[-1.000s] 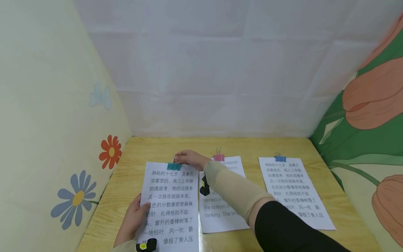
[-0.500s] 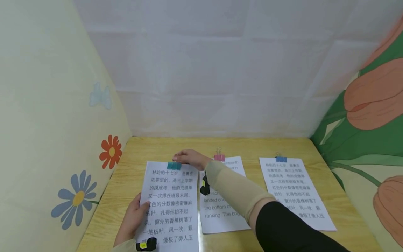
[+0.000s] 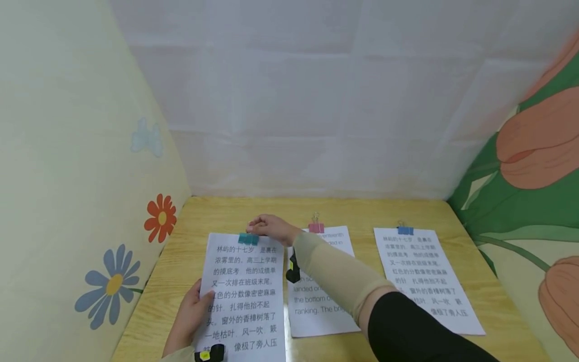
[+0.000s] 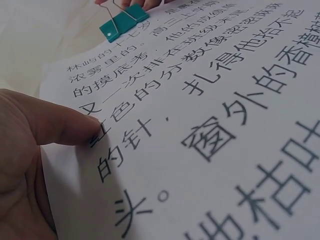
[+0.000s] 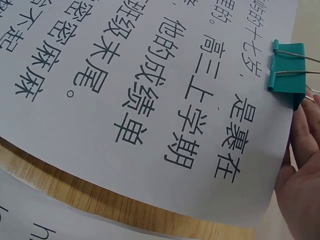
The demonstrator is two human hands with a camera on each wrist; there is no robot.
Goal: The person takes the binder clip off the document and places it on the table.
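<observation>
The left sheet (image 3: pixel 244 296) lies flat on the counter (image 3: pixel 190 236) at about 7 o'clock, with a teal clip (image 3: pixel 248 239) biting its top edge. The right grip (image 3: pixel 270 229) reaches across to 11 o'clock and touches the clip's wire handles; whether the fingers pinch them I cannot tell. The left grip (image 3: pixel 192 314) holds the sheet's left edge, thumb (image 4: pixel 60 122) pressed on the print. The paper is probably thin, light and floppy, so it would slide or buckle if not held down; the clip is stiff and springy, best taken by its wire handles. A pink-clipped sheet (image 3: pixel 316 311) and a blue-clipped sheet (image 3: pixel 425 276) lie to the right.
</observation>
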